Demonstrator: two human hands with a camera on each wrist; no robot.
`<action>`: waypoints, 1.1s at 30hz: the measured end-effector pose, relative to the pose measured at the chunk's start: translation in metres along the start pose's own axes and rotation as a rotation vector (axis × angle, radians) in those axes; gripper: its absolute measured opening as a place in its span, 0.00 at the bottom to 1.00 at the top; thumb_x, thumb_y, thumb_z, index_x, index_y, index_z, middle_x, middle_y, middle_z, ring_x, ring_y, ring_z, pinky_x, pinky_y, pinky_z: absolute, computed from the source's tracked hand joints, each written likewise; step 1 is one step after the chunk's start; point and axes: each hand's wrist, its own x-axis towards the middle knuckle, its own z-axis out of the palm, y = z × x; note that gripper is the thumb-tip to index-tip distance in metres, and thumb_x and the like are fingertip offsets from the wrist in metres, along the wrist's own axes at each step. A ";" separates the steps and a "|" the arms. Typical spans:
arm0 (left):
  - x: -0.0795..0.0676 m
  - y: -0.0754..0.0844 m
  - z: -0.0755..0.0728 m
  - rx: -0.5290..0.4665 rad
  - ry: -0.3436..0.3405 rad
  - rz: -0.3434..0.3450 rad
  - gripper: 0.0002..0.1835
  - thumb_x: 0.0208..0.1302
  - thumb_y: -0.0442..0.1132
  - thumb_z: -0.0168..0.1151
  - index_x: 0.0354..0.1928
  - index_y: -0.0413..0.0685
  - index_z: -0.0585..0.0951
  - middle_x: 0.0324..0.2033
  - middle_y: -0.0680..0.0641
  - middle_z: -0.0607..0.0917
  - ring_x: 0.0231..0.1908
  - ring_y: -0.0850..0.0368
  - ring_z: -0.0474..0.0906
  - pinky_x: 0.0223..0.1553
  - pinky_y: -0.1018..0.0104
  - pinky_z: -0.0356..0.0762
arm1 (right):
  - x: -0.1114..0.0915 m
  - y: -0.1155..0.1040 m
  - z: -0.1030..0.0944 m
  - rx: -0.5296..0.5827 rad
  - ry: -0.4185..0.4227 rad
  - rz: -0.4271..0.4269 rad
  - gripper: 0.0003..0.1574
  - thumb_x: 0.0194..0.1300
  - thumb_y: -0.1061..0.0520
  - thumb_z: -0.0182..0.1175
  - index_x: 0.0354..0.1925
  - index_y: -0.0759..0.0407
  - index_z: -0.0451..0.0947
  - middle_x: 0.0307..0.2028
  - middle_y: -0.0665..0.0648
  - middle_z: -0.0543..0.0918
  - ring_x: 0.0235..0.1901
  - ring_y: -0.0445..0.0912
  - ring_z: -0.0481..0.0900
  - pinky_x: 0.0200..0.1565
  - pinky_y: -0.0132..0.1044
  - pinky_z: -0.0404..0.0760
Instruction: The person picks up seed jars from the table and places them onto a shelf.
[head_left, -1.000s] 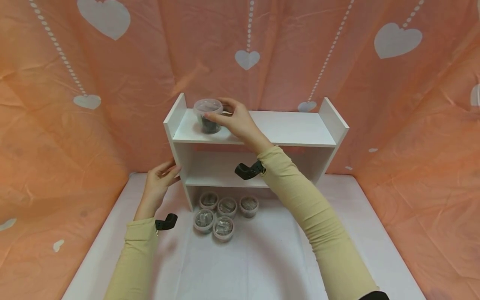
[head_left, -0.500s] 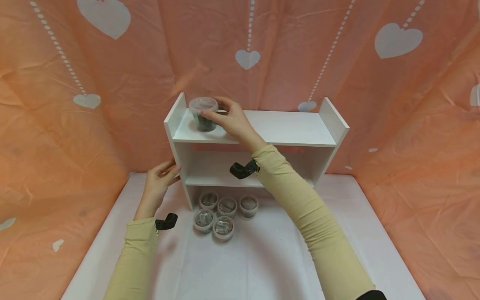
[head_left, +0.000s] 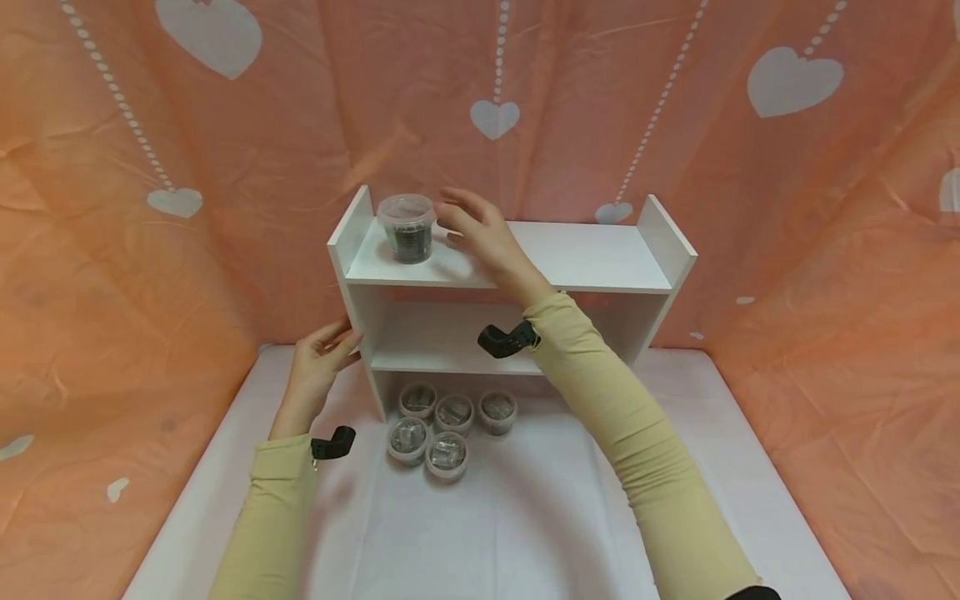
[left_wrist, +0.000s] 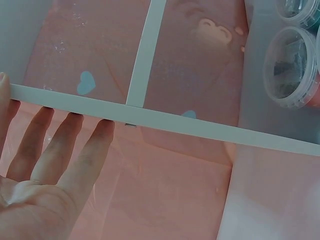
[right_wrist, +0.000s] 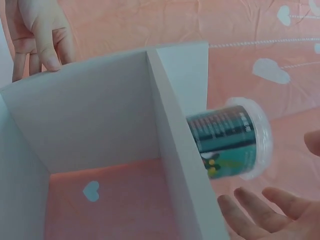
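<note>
Clear plastic is making up the tub (head_left: 407,237), which is standing upright on the top board of the white shelf (head_left: 585,254), near its left end. The right hand (head_left: 489,240) is hanging just beside it, fingers spread, holding nothing. The left hand (head_left: 315,367) is touching the shelf's side with straight fingers. Five more tubs (head_left: 447,455) are sitting on the worktop (head_left: 517,533). The tub is looking light, stiff and maybe slippery; its sides, under the rim, are looking best for gripping.

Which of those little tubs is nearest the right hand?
The tub standing alone at the left end of the top shelf, just beside the right hand. The other five tubs stand lower down, on the white table.
</note>
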 end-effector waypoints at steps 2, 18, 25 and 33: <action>0.000 -0.001 0.000 0.001 0.002 -0.002 0.29 0.67 0.40 0.61 0.66 0.35 0.68 0.63 0.36 0.69 0.50 0.63 0.76 0.49 0.63 0.79 | -0.001 -0.001 -0.003 -0.002 -0.017 -0.007 0.31 0.71 0.58 0.52 0.68 0.67 0.61 0.65 0.64 0.67 0.60 0.55 0.70 0.61 0.43 0.71; 0.001 -0.005 -0.001 -0.032 0.006 0.023 0.29 0.66 0.38 0.62 0.65 0.32 0.69 0.62 0.38 0.72 0.48 0.62 0.77 0.47 0.65 0.80 | -0.024 -0.009 -0.031 0.196 -0.051 -0.048 0.28 0.74 0.60 0.44 0.67 0.73 0.58 0.61 0.75 0.67 0.61 0.63 0.66 0.64 0.51 0.65; 0.001 -0.007 -0.001 -0.032 0.003 0.030 0.28 0.65 0.39 0.62 0.64 0.34 0.70 0.60 0.42 0.74 0.49 0.63 0.77 0.46 0.66 0.80 | -0.042 -0.015 -0.042 0.227 -0.099 -0.123 0.30 0.73 0.57 0.42 0.67 0.72 0.58 0.62 0.73 0.67 0.61 0.60 0.68 0.64 0.51 0.66; 0.000 -0.005 -0.002 -0.065 -0.001 0.025 0.27 0.65 0.38 0.63 0.64 0.34 0.70 0.58 0.46 0.76 0.47 0.64 0.78 0.47 0.66 0.80 | -0.062 -0.013 -0.049 0.222 -0.130 -0.178 0.32 0.71 0.56 0.41 0.68 0.71 0.58 0.60 0.70 0.70 0.61 0.62 0.68 0.62 0.51 0.69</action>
